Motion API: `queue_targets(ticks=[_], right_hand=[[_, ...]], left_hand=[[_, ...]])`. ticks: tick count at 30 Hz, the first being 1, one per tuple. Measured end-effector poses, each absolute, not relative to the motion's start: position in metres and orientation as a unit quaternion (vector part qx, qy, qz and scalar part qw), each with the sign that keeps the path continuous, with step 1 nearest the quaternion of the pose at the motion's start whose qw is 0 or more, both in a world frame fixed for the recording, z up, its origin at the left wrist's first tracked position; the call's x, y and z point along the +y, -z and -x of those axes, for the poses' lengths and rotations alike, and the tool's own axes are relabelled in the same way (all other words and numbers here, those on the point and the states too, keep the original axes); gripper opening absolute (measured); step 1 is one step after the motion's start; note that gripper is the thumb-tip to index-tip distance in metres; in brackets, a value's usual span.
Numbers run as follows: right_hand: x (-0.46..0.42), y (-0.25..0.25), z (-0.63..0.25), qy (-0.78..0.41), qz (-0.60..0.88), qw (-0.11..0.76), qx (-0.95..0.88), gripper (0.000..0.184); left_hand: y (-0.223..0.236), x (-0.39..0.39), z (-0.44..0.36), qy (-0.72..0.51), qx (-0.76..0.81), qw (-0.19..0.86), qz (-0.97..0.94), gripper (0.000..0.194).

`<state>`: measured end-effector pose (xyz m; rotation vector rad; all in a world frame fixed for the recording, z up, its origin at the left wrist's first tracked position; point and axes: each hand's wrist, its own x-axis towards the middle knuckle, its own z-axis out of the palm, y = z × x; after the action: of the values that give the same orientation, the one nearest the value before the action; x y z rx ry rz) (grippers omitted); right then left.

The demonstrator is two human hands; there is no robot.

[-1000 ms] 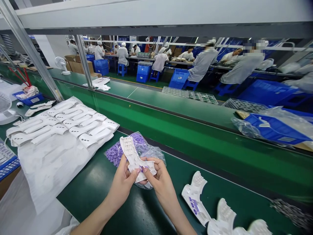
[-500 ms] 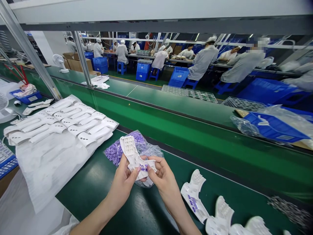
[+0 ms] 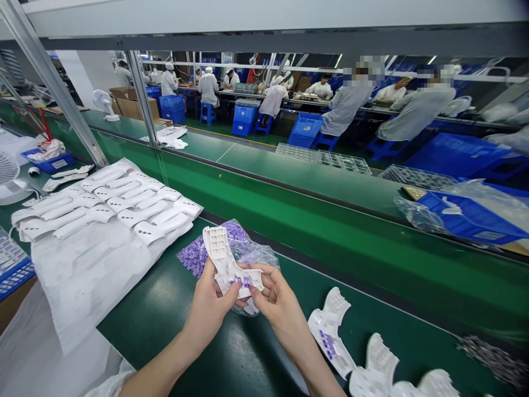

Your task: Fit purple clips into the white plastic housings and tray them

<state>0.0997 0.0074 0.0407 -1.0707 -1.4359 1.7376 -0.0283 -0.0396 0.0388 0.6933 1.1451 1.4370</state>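
Both hands hold one white Y-shaped plastic part (image 3: pixel 225 262) above the green bench. My left hand (image 3: pixel 210 309) grips its lower stem, thumb on top. My right hand (image 3: pixel 279 306) pinches its right branch, fingertips at small purple pieces set in the part. Just behind the part lies a clear bag of purple pieces (image 3: pixel 202 255). To the right lie several more white parts (image 3: pixel 330 336), one with purple pieces fitted.
White handle-shaped shells (image 3: pixel 111 207) lie in rows on a white sheet (image 3: pixel 78 275) at left. A small fan (image 3: pixel 8 182) stands at far left. A green conveyor (image 3: pixel 330 220) runs behind, with a blue bin (image 3: pixel 471 218) at right. Other workers sit at far benches.
The hands and the part stay in nearly the same place; my right fingers have shifted slightly on the part's right branch, and the purple pieces show more plainly.
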Motion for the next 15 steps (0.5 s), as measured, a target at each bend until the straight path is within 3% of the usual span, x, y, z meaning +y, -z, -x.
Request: queue_targets(ticks=[6,15], right_hand=[[0.012,-0.049,-0.106,-0.695,0.391,0.313,-0.516,0.038],[0.011,-0.057,-0.109,-0.716,0.409,0.254,-0.505,0.051]], left_hand=[[-0.039,-0.038,0.034,-0.601,0.407,0.617,-0.303,0.066],[-0.049,-0.041,0.042,-0.552,0.442,0.651,-0.277,0.041]])
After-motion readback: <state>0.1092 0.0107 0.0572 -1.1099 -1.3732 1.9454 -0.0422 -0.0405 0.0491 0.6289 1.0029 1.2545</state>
